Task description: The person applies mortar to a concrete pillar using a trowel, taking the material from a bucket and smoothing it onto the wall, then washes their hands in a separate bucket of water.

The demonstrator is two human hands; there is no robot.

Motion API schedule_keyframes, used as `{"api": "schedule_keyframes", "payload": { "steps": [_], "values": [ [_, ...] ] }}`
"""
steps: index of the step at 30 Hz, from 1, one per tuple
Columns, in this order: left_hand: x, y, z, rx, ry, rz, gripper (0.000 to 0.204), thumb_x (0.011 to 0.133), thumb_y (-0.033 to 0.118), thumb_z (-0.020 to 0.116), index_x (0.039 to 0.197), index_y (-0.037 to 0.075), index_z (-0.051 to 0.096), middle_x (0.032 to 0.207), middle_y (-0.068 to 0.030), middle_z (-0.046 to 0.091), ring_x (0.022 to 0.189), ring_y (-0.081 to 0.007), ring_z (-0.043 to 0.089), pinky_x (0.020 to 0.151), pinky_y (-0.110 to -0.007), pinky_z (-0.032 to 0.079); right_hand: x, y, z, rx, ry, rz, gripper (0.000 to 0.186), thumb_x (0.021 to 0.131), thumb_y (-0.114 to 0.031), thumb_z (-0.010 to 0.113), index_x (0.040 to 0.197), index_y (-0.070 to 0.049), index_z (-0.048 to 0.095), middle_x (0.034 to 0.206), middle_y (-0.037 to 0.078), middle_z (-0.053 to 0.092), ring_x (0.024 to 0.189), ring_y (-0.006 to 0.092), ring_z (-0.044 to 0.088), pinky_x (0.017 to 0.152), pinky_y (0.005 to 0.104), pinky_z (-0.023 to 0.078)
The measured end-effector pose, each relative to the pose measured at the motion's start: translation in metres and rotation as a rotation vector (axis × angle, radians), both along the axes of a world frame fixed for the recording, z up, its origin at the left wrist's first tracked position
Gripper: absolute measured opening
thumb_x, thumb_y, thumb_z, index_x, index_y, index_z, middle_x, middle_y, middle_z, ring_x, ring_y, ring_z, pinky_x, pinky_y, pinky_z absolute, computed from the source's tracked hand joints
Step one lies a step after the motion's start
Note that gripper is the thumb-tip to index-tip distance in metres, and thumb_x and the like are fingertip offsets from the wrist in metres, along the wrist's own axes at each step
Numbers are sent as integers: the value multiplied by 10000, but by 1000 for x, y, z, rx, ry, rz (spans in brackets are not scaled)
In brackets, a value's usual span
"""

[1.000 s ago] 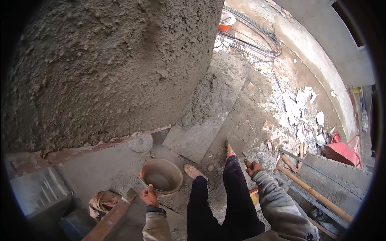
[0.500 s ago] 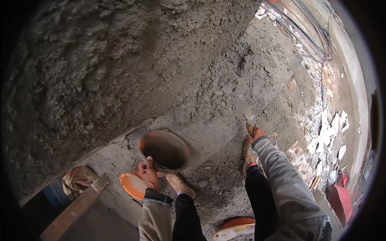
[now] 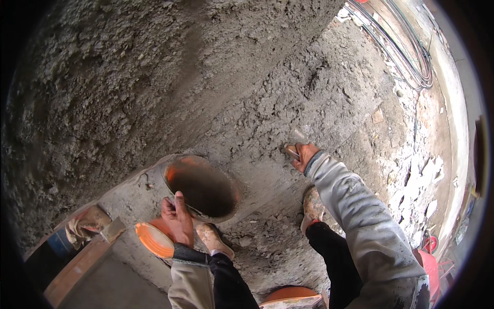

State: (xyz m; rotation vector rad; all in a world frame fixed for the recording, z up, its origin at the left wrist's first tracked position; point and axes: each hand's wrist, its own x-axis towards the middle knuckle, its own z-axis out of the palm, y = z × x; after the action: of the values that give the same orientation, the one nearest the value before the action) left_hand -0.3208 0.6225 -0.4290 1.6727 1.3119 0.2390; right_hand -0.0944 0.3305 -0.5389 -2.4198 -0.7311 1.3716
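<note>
My left hand [image 3: 177, 220] is closed on the near rim of a round, mortar-stained basin [image 3: 203, 188] with a dark inside and orange showing at its edges. The basin is tilted, its mouth toward me, beside the foot of a rough mortar-covered surface [image 3: 128, 77]. In my right hand [image 3: 305, 154] is the handle of a trowel [image 3: 300, 135]. Its blurred blade is over the lumpy grey mortar [image 3: 288, 98] ahead, and I cannot tell whether it touches. An orange-rimmed round container [image 3: 154, 241] lies beside my left wrist, partly hidden by the hand.
Another orange round container [image 3: 290, 296] is between my feet at the lower edge. A wooden plank [image 3: 82, 262] and a crumpled bag [image 3: 85, 226] are at the lower left. To the right lie white rubble [image 3: 422, 180], coiled hoses [image 3: 411, 56] and a red wheelbarrow [image 3: 429, 270].
My right hand has moved left and farther away with the trowel. The basin, still held by my left hand, has shifted left and shows more of its inside.
</note>
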Motion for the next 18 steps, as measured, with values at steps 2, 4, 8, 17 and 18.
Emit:
{"api": "schedule_keyframes", "payload": {
  "steps": [2, 4, 8, 17, 18],
  "values": [
    [-10, 9, -7, 245, 128, -84, 282, 890, 247, 588, 744, 40, 466, 799, -27, 494, 704, -91, 441, 668, -255, 402, 2, 16, 18, 14, 20, 99, 377, 762, -209, 588, 1054, 15, 508, 684, 183, 618, 669, 326, 642, 643, 402, 531],
    [-9, 2, -15, 426, 109, -116, 317, 914, 253, 543, 1028, -40, 502, 985, -71, 518, 878, -130, 468, 816, -269, 388, -3, 29, 33, 8, 60, 199, 379, 776, -212, 572, 1077, 4, 495, 671, 169, 615, 678, 324, 644, 641, 402, 534],
    [-1, -28, -31, 78, -196, 60, 407, 926, 256, 521, 1186, -50, 452, 1090, -79, 531, 950, -133, 474, 859, -262, 373, -50, 76, 45, 227, -103, 268, 360, 857, -195, 457, 1120, 51, 463, 642, 148, 606, 584, 285, 620, 539, 387, 521],
    [-16, -34, -11, 81, -215, 22, 445, 928, 223, 518, 1251, -58, 396, 1052, -54, 558, 905, -105, 481, 822, -228, 382, -83, -6, 70, 144, -73, -128, 285, 803, -213, 535, 999, -8, 514, 542, 116, 568, 448, 251, 564, 466, 370, 499],
    [-15, -37, -13, 80, -206, 15, 433, 929, 216, 515, 1248, -55, 404, 1049, -52, 561, 903, -103, 481, 819, -226, 383, -54, -29, 81, 5, -118, -267, 256, 813, -183, 511, 1005, -13, 499, 671, 141, 584, 537, 266, 595, 538, 413, 523]
  ]
}}
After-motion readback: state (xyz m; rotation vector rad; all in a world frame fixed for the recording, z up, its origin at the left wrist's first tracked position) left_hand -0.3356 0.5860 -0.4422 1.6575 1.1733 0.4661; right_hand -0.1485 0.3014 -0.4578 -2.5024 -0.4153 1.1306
